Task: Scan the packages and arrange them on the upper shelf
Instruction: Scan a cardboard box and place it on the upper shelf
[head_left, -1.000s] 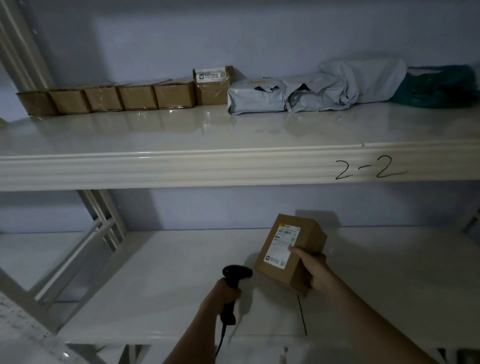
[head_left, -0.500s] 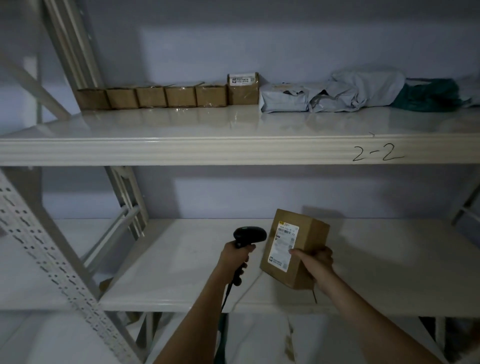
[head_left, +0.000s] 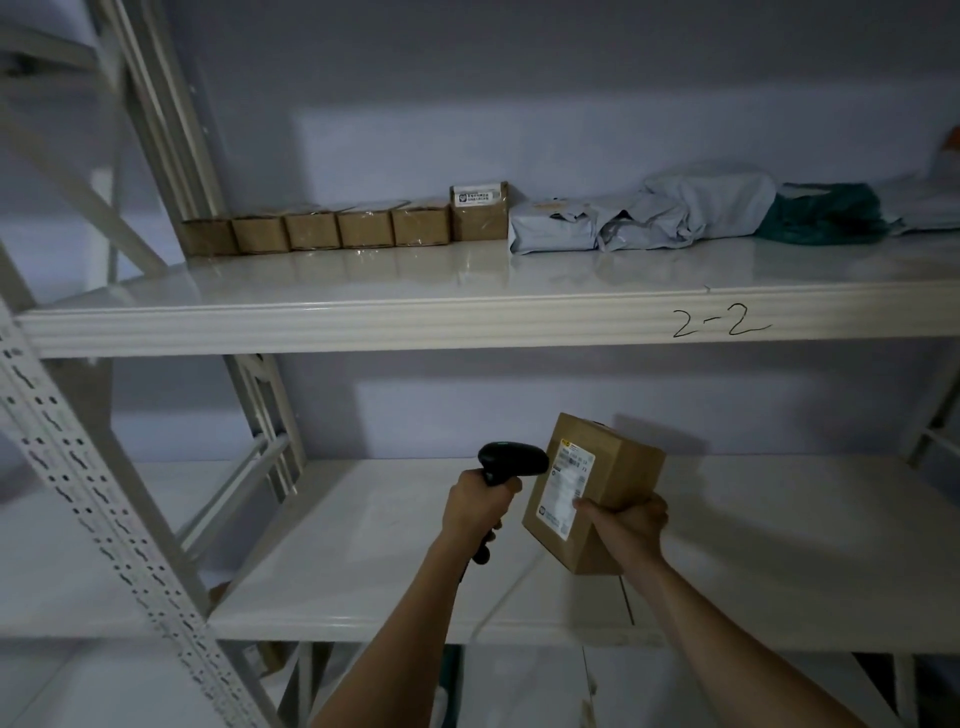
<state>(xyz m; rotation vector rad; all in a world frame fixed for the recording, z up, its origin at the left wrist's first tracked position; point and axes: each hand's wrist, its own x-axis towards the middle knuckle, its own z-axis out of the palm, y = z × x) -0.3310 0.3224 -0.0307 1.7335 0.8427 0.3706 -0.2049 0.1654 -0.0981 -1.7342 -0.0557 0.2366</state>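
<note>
On the box (head_left: 597, 493), we cannot read the label (head_left: 567, 486): its print is too small and dim. The right hand (head_left: 626, 525) covers the box's lower right corner, and the scanner (head_left: 511, 460) head hides part of the label's left edge. The left hand (head_left: 478, 506) wraps the scanner's handle, so we see little of it. Above the box, on the upper shelf (head_left: 467, 317), the pale bag (head_left: 935, 215) at the far right runs off the picture's edge.
</note>
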